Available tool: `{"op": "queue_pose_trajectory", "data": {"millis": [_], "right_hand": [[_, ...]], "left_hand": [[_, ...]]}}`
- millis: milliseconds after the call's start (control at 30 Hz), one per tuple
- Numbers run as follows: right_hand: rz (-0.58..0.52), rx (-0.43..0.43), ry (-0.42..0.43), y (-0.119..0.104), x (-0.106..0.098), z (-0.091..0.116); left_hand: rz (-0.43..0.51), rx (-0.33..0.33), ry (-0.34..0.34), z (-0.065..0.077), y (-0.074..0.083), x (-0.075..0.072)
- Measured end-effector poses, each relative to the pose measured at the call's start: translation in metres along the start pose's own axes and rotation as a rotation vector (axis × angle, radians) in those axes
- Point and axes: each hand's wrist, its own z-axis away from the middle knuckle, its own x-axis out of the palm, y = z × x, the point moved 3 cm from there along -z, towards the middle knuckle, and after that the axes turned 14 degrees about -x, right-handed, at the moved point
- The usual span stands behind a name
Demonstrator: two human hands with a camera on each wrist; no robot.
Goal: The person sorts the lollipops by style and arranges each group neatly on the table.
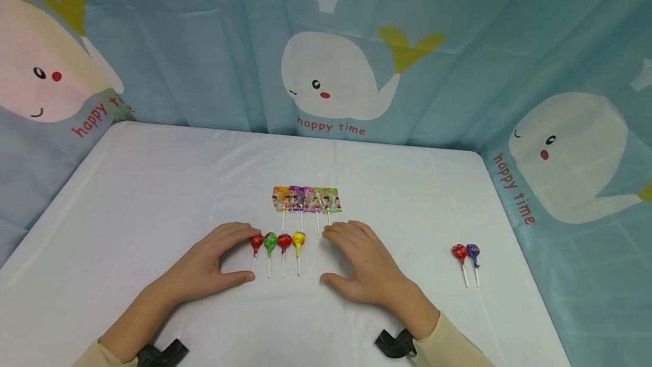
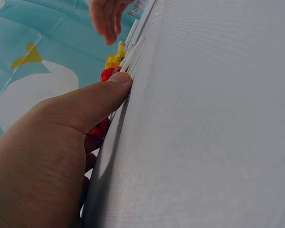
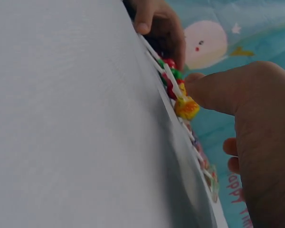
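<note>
In the head view several ball lollipops lie in a row: a red one (image 1: pixel 256 242) at the left end, a green one (image 1: pixel 270 240), another red one (image 1: pixel 284 240) and a yellow one (image 1: pixel 298 239) at the right end. My left hand (image 1: pixel 216 262) rests at the left end, fingertips against the left red lollipop's head and thumb near its stick's lower end. Its fingers are loosely bent. My right hand (image 1: pixel 361 265) sits right of the yellow lollipop, fingers and thumb apart with nothing between them. In the right wrist view a gap separates its thumb from the yellow lollipop (image 3: pixel 187 108).
Above the row lie several flat wrapped lollipops with orange, purple, pink and green wrappers (image 1: pixel 330 200), sticks pointing toward me. Far right on the white table (image 1: pixel 407 186) are a red lollipop (image 1: pixel 459 252) and a purple lollipop (image 1: pixel 473 251). A whale-print curtain (image 1: pixel 219 61) stands behind.
</note>
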Motion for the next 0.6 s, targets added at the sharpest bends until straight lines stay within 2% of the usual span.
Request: {"op": "queue_pose_trajectory", "data": {"millis": [600], "right_hand": [[0.036,0.125,0.104,0.021,-0.028,0.053]], "left_hand": [[0.001,-0.005,0.001,0.000,0.000,0.000]]}}
